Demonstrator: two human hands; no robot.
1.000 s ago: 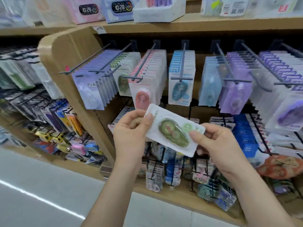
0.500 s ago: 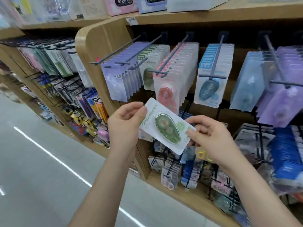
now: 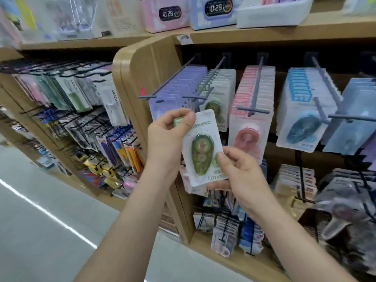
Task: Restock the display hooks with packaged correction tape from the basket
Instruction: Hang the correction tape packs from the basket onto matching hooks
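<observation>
Head cam, facing fwd/down (wide-angle), close to hook display (image 3: 252,110)

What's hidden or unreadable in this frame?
Head view:
- Green packet: top left corner is under the left hand, lower right under the right hand.
- Packet's small print: blurred.
- Basket: not identifiable, as the lower right corner is motion-blurred.
- Rightmost packs: cut off by the frame edge.
</observation>
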